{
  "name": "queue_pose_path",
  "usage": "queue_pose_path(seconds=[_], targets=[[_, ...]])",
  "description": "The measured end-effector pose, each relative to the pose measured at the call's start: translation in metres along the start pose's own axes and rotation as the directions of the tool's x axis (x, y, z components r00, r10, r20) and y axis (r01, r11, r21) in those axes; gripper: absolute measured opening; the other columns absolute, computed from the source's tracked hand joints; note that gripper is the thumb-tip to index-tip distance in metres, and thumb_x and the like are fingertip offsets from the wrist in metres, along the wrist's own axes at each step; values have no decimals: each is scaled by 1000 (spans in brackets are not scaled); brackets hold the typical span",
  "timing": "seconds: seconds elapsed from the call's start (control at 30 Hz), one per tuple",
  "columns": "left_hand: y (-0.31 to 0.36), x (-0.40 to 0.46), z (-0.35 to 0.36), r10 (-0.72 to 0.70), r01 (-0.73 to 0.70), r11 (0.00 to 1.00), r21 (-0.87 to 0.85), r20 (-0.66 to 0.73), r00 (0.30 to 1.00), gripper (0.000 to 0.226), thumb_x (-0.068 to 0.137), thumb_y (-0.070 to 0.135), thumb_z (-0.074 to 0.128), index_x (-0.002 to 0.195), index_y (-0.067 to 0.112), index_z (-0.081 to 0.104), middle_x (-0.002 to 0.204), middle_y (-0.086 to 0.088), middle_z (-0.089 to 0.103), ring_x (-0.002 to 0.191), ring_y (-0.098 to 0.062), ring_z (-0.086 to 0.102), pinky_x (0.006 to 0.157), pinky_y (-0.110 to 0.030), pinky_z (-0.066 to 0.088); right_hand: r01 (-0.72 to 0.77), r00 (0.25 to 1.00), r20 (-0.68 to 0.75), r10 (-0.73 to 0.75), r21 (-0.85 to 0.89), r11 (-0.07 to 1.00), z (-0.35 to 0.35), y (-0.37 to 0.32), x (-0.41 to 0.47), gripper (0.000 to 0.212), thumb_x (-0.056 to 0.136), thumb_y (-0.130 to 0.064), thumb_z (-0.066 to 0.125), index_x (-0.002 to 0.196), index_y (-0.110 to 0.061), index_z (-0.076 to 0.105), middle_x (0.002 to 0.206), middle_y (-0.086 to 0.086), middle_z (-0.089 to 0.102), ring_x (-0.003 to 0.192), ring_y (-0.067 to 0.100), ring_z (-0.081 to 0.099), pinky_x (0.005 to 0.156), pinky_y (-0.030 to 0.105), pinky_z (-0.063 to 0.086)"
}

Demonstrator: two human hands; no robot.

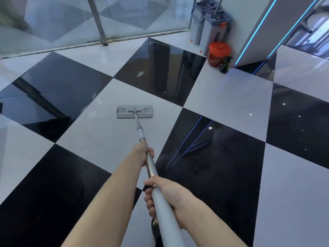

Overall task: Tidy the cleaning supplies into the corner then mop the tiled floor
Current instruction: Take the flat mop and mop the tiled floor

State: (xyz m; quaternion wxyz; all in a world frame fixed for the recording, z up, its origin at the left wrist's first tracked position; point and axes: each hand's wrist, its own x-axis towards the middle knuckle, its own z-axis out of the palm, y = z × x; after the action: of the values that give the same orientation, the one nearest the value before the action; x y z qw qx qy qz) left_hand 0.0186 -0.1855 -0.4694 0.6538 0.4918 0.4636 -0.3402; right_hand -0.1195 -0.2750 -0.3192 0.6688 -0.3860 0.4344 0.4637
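Observation:
A flat grey mop head (134, 111) lies flat on a white tile of the black-and-white checkered floor (229, 97). Its metal handle (140, 132) runs back toward me. My left hand (145, 154) grips the steel part of the handle, farther forward. My right hand (167, 196) is wrapped around the grey upper section, closer to my body. In the far corner stand two grey mop buckets (209, 27), one with a second mop handle sticking up, a red lidded bucket (218, 53) and a dark spray bottle (224, 65).
A glass wall with a metal post (99, 22) runs along the back. A white panel with blue light strips (261, 31) stands at the right, beside the corner supplies. The glossy tiles mirror the surroundings.

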Motion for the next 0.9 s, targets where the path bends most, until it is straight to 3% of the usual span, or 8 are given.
queue_pose_path(seconds=[0.13,0.3,0.4,0.5,0.57,0.7,0.9], targets=[[-39,-24,-22,-45,42,996,-73,-36,998,26,98,31,42,79,13,37,52,0,33,19,-10,27,31,-8,30,47,999,-4,-47,-36,998,-4,37,-6,25,83,-18,59,61,-7,54,47,3,52,32,13,48,35,16,41],[-120,-68,-69,-40,28,985,-168,-67,997,40,97,41,43,69,14,31,29,0,27,16,-9,24,29,-8,28,-4,998,63,5,-22,1000,-5,117,-15,20,84,-9,51,64,-6,50,45,4,51,31,13,50,34,15,43],[-174,-114,-98,-9,-2,989,-148,-74,997,49,94,53,44,66,14,32,26,1,27,16,-9,23,30,-6,27,0,994,112,-1,13,1000,-2,177,-19,16,85,-6,47,69,-9,50,45,4,49,29,13,49,34,14,42],[-218,-150,-132,80,-88,992,-89,-91,993,50,102,37,37,60,13,49,27,1,32,15,-9,26,30,-4,25,-14,989,145,9,35,999,10,230,-16,15,86,-6,45,75,-15,49,42,3,47,28,12,47,32,12,40],[-238,-170,-152,97,-103,994,-48,-103,990,48,103,32,35,61,10,39,27,0,31,15,-9,27,29,-4,23,-2,990,142,-5,48,999,20,253,-14,13,86,-5,45,83,-16,50,42,5,47,27,13,46,31,12,39],[-258,-188,-182,48,-47,999,5,-107,993,58,93,62,40,66,11,33,32,0,31,19,-9,28,30,-6,23,14,992,123,-25,87,996,39,283,-14,19,85,-4,45,77,-18,54,45,7,46,26,13,43,30,11,36],[-242,-187,-197,14,-15,1000,-26,-18,1000,57,92,63,39,68,12,29,31,2,29,18,-8,25,29,-6,24,-15,992,124,6,71,997,63,282,-12,14,87,-7,46,76,-16,48,41,4,47,25,10,44,30,10,36]])
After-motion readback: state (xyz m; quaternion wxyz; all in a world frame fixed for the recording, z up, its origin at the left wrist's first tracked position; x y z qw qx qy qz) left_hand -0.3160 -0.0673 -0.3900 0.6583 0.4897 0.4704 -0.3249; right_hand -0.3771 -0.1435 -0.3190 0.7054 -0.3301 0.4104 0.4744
